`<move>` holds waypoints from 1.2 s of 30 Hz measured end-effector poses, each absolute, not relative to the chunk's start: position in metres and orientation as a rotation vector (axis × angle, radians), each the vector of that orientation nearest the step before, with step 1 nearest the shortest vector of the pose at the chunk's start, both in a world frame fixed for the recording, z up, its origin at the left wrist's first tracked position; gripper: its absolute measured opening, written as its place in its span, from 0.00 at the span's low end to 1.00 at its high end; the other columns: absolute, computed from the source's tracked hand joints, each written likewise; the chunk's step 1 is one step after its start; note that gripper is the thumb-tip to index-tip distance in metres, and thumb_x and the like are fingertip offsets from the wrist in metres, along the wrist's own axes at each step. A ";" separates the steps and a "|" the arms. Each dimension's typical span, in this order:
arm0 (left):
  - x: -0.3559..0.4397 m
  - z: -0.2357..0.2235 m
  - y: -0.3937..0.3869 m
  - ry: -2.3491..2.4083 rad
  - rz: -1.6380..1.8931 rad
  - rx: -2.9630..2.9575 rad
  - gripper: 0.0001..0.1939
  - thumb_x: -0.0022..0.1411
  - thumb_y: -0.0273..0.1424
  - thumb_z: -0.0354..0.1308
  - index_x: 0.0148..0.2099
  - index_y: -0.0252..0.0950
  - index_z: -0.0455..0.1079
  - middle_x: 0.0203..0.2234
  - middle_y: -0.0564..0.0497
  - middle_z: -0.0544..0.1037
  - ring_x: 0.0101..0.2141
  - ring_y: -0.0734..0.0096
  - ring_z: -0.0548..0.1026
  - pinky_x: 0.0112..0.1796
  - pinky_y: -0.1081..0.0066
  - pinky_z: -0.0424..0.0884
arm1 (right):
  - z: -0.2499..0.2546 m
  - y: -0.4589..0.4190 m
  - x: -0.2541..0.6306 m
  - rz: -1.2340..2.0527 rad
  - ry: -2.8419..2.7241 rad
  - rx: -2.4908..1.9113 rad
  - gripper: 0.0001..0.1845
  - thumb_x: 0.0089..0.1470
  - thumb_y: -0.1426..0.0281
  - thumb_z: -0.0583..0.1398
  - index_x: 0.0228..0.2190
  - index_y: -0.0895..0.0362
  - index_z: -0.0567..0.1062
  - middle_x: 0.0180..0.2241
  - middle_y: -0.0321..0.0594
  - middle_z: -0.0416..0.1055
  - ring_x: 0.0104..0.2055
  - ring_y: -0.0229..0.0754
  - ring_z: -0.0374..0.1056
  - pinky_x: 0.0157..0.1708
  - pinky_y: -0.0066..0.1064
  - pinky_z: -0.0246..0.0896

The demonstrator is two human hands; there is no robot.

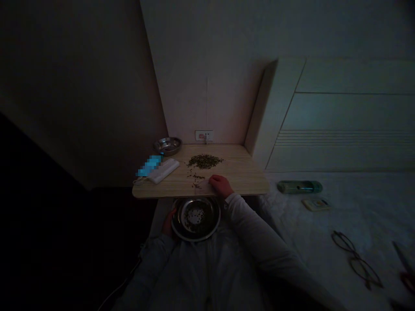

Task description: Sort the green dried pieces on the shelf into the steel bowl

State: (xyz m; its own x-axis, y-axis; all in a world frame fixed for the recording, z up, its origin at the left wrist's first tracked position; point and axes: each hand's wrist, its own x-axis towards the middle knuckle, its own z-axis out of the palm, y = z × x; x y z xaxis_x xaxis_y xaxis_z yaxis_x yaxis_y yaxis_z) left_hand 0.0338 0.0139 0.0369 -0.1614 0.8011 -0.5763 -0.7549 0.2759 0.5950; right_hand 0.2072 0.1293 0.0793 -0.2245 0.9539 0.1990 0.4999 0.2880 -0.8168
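A round steel bowl (196, 237) with scattered small dark grains or seeds in it sits below the front edge of the wooden tabletop. My left hand (167, 223) grips the bowl's left rim, its fingers partly hidden. My right hand (221, 185) rests at the front of the tabletop, fingers closed on a thin pale card-like piece (203, 184), too dim to name exactly. Just left of that piece lie a few loose grains (196, 176). Behind them spreads a larger pile of greenish-brown grains (205, 161).
On the tabletop (246, 177), a second steel bowl (167, 146) stands back left, near a white power strip (164, 171) and a blurred blue screen (149, 166). The bed at right holds a greenish cylinder (300, 187), a small box (316, 204), glasses (355, 255) and scissors (405, 268).
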 end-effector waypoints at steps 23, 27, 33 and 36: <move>0.032 0.037 0.013 1.026 1.360 0.050 0.11 0.49 0.30 0.47 0.26 0.34 0.70 0.18 0.48 0.76 0.28 0.66 0.73 0.38 0.67 0.64 | 0.075 0.146 0.236 0.994 -1.482 -1.152 0.09 0.39 0.66 0.49 0.18 0.59 0.63 0.15 0.30 0.56 0.19 0.30 0.51 0.21 0.23 0.47; 0.028 0.033 0.013 1.049 1.375 0.038 0.11 0.49 0.30 0.48 0.25 0.33 0.70 0.17 0.49 0.75 0.27 0.67 0.73 0.38 0.67 0.64 | 0.074 0.142 0.231 0.918 -1.618 -1.221 0.09 0.38 0.67 0.50 0.17 0.59 0.64 0.15 0.31 0.59 0.21 0.31 0.55 0.24 0.23 0.49; 0.027 0.029 0.013 1.065 1.361 0.032 0.10 0.48 0.31 0.49 0.27 0.33 0.70 0.19 0.48 0.76 0.28 0.66 0.73 0.37 0.66 0.65 | 0.072 0.143 0.230 0.810 -1.635 -1.281 0.08 0.39 0.68 0.50 0.18 0.59 0.65 0.16 0.31 0.61 0.22 0.31 0.56 0.25 0.23 0.50; 0.028 0.030 0.013 1.049 1.391 0.057 0.10 0.48 0.30 0.48 0.27 0.33 0.70 0.19 0.49 0.76 0.27 0.67 0.73 0.36 0.68 0.65 | 0.072 0.143 0.230 0.803 -1.657 -1.284 0.08 0.39 0.68 0.50 0.18 0.59 0.66 0.16 0.31 0.61 0.22 0.31 0.56 0.25 0.23 0.50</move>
State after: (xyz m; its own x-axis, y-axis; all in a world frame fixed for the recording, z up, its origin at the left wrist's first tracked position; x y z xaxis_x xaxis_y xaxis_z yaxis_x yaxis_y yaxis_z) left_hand 0.0279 0.0125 0.0302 -0.1702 0.8093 -0.5622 -0.7634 0.2525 0.5946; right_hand 0.2305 0.1428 0.0717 -0.0929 0.9652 0.2446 0.4059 0.2610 -0.8758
